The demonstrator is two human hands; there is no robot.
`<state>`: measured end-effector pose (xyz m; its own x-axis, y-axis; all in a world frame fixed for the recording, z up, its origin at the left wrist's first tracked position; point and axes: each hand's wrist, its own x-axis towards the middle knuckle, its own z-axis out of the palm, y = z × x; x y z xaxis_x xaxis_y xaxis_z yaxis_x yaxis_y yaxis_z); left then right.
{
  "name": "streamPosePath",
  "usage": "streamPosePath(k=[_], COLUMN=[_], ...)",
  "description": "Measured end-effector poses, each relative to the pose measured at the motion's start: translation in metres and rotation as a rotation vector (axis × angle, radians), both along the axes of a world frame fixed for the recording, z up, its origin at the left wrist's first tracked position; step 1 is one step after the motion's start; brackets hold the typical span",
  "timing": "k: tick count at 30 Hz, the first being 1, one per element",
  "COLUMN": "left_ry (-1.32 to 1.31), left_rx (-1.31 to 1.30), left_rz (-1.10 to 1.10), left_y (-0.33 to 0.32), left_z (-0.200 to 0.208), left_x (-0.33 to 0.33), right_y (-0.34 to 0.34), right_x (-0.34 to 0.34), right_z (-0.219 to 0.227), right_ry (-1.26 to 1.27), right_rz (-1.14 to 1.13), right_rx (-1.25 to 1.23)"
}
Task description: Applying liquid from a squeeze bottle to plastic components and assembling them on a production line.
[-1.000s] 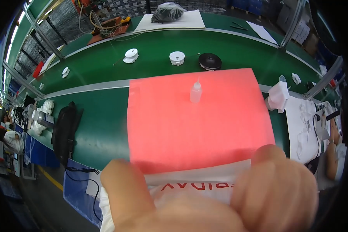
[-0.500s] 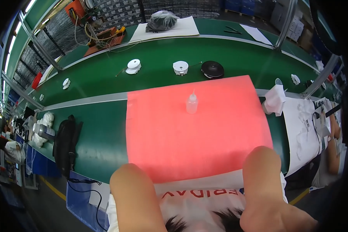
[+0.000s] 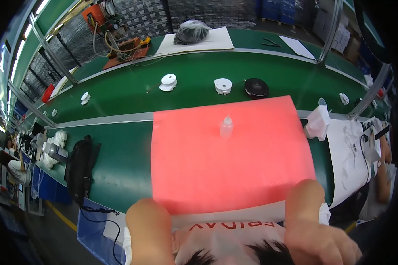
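Note:
My two forearms rise from the lower edge, elbows resting at the near edge of a pink foam sheet [image 3: 225,172]. My right hand [image 3: 325,245] is bent back at the lower right, knuckles showing and fingers curled; their tips and anything in them are hidden. Of my left arm [image 3: 149,229] only the elbow and forearm show, the left hand being outside the picture. Neither hand touches the small translucent squeeze bottle [image 3: 226,129] with a pointed tip, upright on the sheet's far half.
Beyond the sheet, a green conveyor belt [image 3: 194,99] carries white round parts [image 3: 223,86] and a black disc [image 3: 256,88]. A black waist bag [image 3: 78,170] and a grey bottle [image 3: 55,151] lie left. At right stands a white container [image 3: 318,123] beside white paper [image 3: 347,163].
The view has shifted, so the scene sits lower and further right. The parts on the belt have moved right relative to the sheet. More of my right hand's fingers now shows.

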<state>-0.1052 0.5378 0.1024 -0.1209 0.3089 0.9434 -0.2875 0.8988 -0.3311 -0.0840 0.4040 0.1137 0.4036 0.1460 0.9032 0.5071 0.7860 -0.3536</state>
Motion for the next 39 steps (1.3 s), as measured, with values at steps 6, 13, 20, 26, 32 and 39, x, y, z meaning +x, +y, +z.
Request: streamPosePath(k=[6,13,20,26,32,39], left_ry=[0.323,1.192,1.991,0.974,0.394,0.419], left_rx=[0.138,0.634,0.515,1.103,1.275,1.247], left_rz=[0.3,0.269,0.283,1.63,1.611,1.769], left_y=[0.054,0.084,0.09,0.051,0.05,0.066], left_z=[-0.018,-0.034,-0.127,-0.205,-0.192,-0.189], left_x=[0.027,0.233,0.36,0.325,0.306,0.292], right_y=[-0.035,0.031,0.042,0.041,0.061,0.062], right_x=[-0.008,-0.001,-0.005,-0.016,-0.007,-0.045], right_z=[-0.018,0.003,0.013,0.004,0.024,0.018], right_ry=[0.02,-0.022,-0.053,-0.042,-0.098,-0.101], right_rz=[-0.063,-0.6,-1.105,-1.505,-1.867,-2.125], right_rx=[0.096,-0.252,-0.605,-0.949,-1.296,-1.59])
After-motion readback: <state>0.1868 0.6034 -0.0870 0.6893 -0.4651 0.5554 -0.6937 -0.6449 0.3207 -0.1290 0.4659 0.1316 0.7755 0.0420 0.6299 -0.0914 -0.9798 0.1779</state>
